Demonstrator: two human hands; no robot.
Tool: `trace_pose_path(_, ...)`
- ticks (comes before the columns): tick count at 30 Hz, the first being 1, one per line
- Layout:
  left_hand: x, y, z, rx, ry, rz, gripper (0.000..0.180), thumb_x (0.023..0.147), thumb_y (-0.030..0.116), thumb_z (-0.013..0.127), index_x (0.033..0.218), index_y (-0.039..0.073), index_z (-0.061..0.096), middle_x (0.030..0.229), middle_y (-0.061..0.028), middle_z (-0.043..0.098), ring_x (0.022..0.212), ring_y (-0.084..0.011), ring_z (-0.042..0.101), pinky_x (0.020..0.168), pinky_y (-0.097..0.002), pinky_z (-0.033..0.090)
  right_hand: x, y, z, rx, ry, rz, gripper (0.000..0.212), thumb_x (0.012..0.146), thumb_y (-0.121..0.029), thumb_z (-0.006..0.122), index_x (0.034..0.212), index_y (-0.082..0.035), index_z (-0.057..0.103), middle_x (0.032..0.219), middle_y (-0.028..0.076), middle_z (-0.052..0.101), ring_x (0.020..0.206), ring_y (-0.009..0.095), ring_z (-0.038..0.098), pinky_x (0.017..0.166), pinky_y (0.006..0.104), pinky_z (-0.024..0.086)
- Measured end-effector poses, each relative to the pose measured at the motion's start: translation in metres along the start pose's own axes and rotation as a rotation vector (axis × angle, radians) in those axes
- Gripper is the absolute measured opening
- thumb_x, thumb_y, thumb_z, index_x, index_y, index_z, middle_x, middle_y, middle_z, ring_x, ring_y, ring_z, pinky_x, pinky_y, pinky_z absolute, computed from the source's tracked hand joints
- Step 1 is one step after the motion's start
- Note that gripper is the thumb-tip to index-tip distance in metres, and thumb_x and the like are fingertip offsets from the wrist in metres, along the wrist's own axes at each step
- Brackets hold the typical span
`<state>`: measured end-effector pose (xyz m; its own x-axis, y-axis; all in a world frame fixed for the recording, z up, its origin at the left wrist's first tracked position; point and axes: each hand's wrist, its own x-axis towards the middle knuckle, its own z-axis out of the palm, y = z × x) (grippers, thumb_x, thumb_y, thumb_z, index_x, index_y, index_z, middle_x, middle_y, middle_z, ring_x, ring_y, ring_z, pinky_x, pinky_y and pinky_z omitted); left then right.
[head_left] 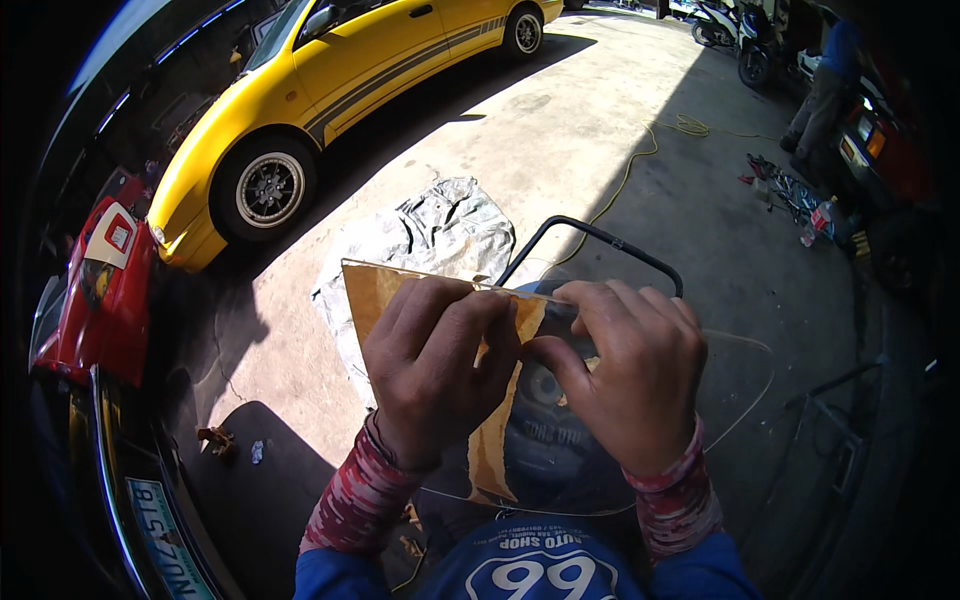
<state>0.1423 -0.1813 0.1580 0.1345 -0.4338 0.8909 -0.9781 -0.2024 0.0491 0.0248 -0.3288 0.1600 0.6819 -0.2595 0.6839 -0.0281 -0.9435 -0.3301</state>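
In front of my chest stands a large clear sheet (570,490) with a curved lower edge. Torn brown backing paper (490,455) covers part of it: a wide piece at the upper left and a ragged strip running down the middle. My left hand (435,345) is closed at the top edge, its fingers pinched over the papered part. Just right of it, my right hand (635,355) grips the same edge with bent fingers, its thumb reaching toward the paper strip. What lies under the left fingertips is hidden. My shirt shows through the bare part of the sheet.
Beyond the sheet are a black tubular metal bar (600,235) and a crumpled silver-grey cover (430,230). A yellow car (350,80) stands behind, a red body part (105,300) at left. At right lie a yellow hose (630,185) and scattered tools (790,195), near a person (830,85).
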Motion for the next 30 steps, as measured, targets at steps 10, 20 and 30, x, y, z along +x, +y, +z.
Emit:
trace_pose_path(10, 0.015, -0.010, 0.004, 0.036, -0.097, 0.010, 0.028, 0.069, -0.004, 0.082, 0.088, 0.006, 0.065, 0.079, -0.0086, 0.060, 0.071, -0.0274, 0.062, 0.060, -0.0373, 0.049, 0.007, 0.004, -0.001, 0.001, -0.010, -0.019, 0.044, 0.072, -0.028, 0.095, 0.106, -0.007, 0.077, 0.088, 0.007, 0.075, 0.074, 0.025, 0.068, 0.069, 0.0432, 0.045)
trace_pose_path(20, 0.005, -0.012, 0.002, -0.136, -0.007, -0.058, 0.030, 0.073, -0.005, 0.083, 0.099, 0.005, 0.072, 0.089, -0.0114, 0.065, 0.078, -0.0236, 0.068, 0.063, -0.0325, 0.054, 0.008, 0.007, 0.001, -0.001, -0.026, -0.021, 0.047, 0.073, -0.027, 0.095, 0.111, -0.006, 0.077, 0.091, 0.009, 0.077, 0.075, 0.025, 0.069, 0.070, 0.0435, 0.046)
trace_pose_path(30, -0.001, -0.007, 0.002, -0.031, -0.018, -0.026, 0.030, 0.072, -0.006, 0.089, 0.099, 0.004, 0.078, 0.089, -0.0107, 0.065, 0.077, -0.0242, 0.066, 0.064, -0.0342, 0.052, 0.007, 0.002, -0.002, -0.001, -0.024, -0.017, 0.045, 0.072, -0.025, 0.094, 0.109, -0.008, 0.076, 0.090, 0.007, 0.074, 0.076, 0.026, 0.068, 0.070, 0.0441, 0.045)
